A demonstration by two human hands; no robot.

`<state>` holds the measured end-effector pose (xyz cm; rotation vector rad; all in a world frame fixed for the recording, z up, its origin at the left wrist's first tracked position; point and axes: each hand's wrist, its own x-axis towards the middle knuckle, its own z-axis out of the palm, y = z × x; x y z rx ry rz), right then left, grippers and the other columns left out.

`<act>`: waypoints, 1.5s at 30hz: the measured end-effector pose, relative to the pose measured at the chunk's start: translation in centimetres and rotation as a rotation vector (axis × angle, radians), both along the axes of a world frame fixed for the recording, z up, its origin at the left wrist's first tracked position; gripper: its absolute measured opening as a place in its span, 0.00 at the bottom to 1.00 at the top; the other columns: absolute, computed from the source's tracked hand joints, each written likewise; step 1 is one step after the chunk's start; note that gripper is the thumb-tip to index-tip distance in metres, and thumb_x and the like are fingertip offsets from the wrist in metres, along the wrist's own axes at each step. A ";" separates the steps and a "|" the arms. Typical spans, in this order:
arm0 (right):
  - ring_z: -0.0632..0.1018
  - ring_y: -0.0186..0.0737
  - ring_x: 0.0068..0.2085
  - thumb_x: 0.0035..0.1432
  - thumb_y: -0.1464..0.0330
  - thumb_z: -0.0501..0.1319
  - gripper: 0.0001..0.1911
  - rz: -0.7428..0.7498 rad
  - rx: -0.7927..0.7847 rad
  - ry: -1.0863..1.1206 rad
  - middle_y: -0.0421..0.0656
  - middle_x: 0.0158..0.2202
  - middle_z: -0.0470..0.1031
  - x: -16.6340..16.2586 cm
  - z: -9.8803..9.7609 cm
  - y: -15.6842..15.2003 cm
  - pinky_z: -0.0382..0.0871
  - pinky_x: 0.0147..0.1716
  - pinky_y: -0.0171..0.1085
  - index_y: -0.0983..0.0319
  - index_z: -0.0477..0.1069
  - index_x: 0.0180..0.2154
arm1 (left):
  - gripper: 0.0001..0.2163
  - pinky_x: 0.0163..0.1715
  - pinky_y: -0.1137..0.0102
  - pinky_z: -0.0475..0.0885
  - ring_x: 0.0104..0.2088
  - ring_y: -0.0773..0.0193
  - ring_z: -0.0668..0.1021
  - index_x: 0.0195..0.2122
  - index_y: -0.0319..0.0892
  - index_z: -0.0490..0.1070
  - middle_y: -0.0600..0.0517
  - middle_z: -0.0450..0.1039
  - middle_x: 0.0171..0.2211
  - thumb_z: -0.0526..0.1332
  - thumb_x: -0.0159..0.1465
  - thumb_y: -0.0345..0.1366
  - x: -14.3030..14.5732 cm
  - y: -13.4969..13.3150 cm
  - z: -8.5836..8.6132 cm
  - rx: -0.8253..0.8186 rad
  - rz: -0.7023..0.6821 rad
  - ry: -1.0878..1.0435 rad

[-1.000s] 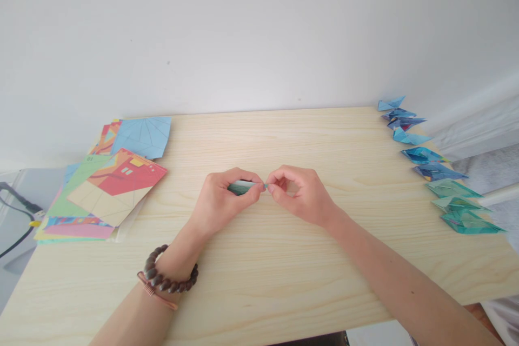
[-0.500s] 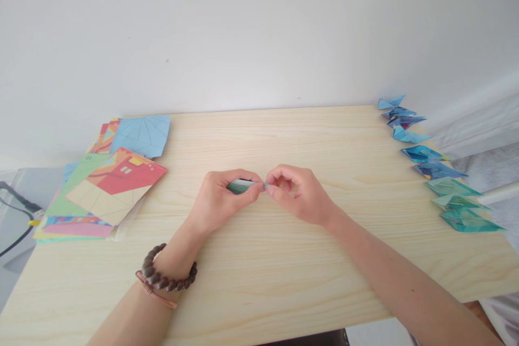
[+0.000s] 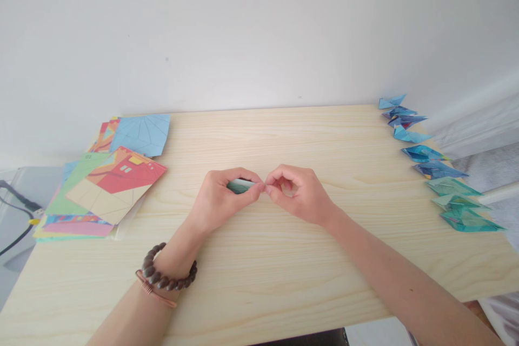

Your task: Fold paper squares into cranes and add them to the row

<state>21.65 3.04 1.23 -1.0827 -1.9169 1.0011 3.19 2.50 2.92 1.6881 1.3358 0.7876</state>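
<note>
Over the middle of the light wooden table [image 3: 284,281], both hands meet on a small folded green paper piece [image 3: 240,186]. My left hand [image 3: 221,198] is closed around it, thumb and fingers pinching its body. My right hand [image 3: 298,193] pinches the piece's right tip between thumb and forefinger. Most of the paper is hidden inside the left hand's fingers. A dark bead bracelet [image 3: 164,279] sits on my left wrist.
A loose stack of coloured square papers [image 3: 107,184] lies at the table's left side. Several folded blue and teal paper figures [image 3: 436,170] line the right edge. A white wall stands behind the table. A cable [image 3: 16,216] shows beyond the left edge.
The hands have hardly moved; the right fingertips have closed over the small tip that showed earlier.
</note>
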 end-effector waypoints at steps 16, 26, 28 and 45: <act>0.64 0.27 0.24 0.52 0.71 0.57 0.03 0.108 -0.087 -0.075 0.37 0.24 0.67 1.1 0.6 0.7 0.59 0.24 0.29 0.63 0.67 0.29 | 0.07 0.28 0.75 0.67 0.28 0.67 0.74 0.29 0.42 0.76 0.54 0.76 0.27 0.62 0.55 0.39 -0.1 0.0 -0.4 -0.038 -0.019 0.003; 0.66 0.29 0.25 0.54 0.68 0.56 0.05 0.117 -0.184 -0.064 0.38 0.25 0.68 1.8 0.5 1.0 0.61 0.25 0.30 0.63 0.68 0.30 | 0.07 0.26 0.77 0.66 0.26 0.68 0.74 0.28 0.42 0.77 0.55 0.76 0.26 0.63 0.54 0.40 -0.5 0.1 -0.2 -0.039 0.018 0.030; 0.66 0.29 0.26 0.55 0.67 0.56 0.07 0.147 -0.185 -0.059 0.39 0.26 0.69 1.7 0.7 0.9 0.61 0.25 0.30 0.63 0.70 0.33 | 0.08 0.24 0.77 0.65 0.24 0.69 0.72 0.28 0.42 0.77 0.56 0.75 0.24 0.63 0.54 0.41 -0.3 0.0 -0.2 -0.063 -0.030 0.039; 0.68 0.30 0.26 0.55 0.65 0.57 0.08 0.093 -0.186 0.010 0.38 0.24 0.67 2.3 -0.3 1.8 0.62 0.28 0.31 0.64 0.68 0.30 | 0.15 0.25 0.74 0.71 0.23 0.69 0.74 0.39 0.38 0.67 0.52 0.74 0.27 0.66 0.53 0.38 -1.0 1.2 -1.4 -0.069 0.171 -0.429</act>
